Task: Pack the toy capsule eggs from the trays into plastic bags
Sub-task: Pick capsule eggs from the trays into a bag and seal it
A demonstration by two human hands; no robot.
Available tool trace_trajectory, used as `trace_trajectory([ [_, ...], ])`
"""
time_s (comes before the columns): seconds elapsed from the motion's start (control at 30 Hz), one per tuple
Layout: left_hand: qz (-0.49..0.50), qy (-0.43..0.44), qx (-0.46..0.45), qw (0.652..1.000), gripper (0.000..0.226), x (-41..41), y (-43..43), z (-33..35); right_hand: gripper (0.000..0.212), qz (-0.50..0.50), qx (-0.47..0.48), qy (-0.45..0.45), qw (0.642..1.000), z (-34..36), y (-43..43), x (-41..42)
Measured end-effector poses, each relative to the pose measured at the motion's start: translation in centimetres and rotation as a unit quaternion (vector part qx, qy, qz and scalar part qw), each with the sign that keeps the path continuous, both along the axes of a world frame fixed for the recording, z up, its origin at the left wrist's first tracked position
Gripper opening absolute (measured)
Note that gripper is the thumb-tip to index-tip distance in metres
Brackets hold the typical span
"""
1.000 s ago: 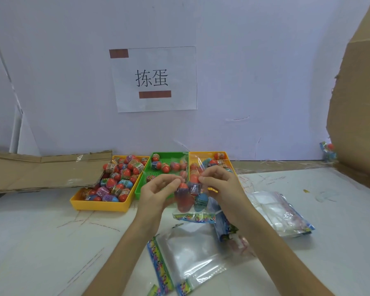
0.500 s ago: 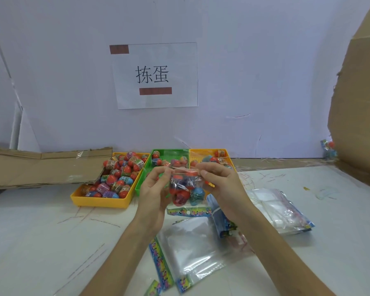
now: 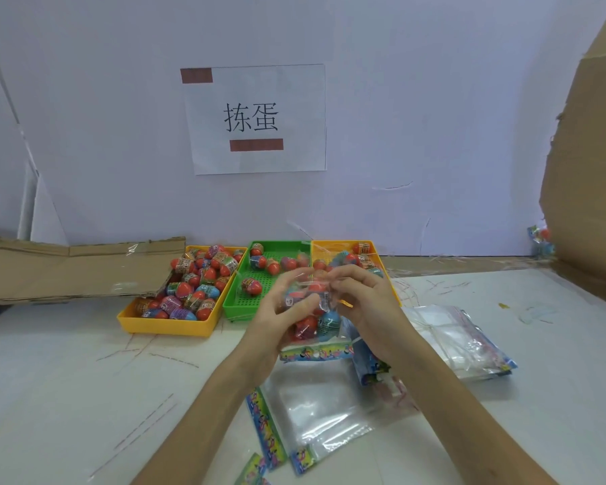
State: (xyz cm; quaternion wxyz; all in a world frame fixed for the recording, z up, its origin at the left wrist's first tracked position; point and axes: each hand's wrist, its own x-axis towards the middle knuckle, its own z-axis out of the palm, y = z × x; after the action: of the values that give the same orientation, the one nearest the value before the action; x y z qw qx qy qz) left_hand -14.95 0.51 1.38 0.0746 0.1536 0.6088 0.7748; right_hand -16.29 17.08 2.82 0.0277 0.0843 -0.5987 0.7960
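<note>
A clear plastic bag (image 3: 315,322) with several toy capsule eggs inside hangs above the table between my hands. My left hand (image 3: 277,320) grips its left side and my right hand (image 3: 364,309) pinches its top right edge. Behind them stand three trays: a yellow tray (image 3: 165,325) heaped with eggs (image 3: 196,285), a green tray (image 3: 238,309) with several eggs, and an orange-yellow tray (image 3: 333,247) partly hidden by my hands.
An empty clear bag (image 3: 315,418) with a colourful strip lies on the white table near me. A stack of empty bags (image 3: 459,341) lies to the right. Flat cardboard (image 3: 67,271) sits at the left, a cardboard wall (image 3: 588,169) at the right.
The filled bag has been turned and lowered slightly between my hands. Both hands moved closer together at its top.
</note>
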Motion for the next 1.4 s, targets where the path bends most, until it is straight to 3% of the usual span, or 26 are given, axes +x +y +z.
trace_trajectory([
  [0.2,0.015,-0.023,0.045,0.999,0.030,0.3,-0.1,0.2,0.036,0.001,0.035,0.043,0.998,0.2,-0.1,0.2],
  [0.53,-0.019,-0.024,0.081,0.996,0.029,1.0,-0.6,1.0,0.012,0.032,0.026,0.117,0.992,0.6,-0.1,0.5],
  [0.67,-0.060,-0.032,0.106,0.992,0.033,1.4,-0.8,1.3,0.023,0.070,0.005,0.136,0.988,0.8,-0.1,0.6],
  [0.9,-0.072,-0.029,0.083,0.994,0.030,1.2,-1.0,1.5,0.021,0.065,-0.009,0.145,0.987,0.7,0.3,0.5],
  [1.07,-0.067,-0.031,0.080,0.994,0.032,1.1,-1.1,1.6,0.040,0.064,0.004,0.145,0.987,0.7,0.4,0.4],
  [1.4,-0.096,-0.038,0.088,0.991,0.022,1.0,-1.2,1.4,0.037,0.139,-0.005,0.169,0.976,1.3,0.6,0.8],
])
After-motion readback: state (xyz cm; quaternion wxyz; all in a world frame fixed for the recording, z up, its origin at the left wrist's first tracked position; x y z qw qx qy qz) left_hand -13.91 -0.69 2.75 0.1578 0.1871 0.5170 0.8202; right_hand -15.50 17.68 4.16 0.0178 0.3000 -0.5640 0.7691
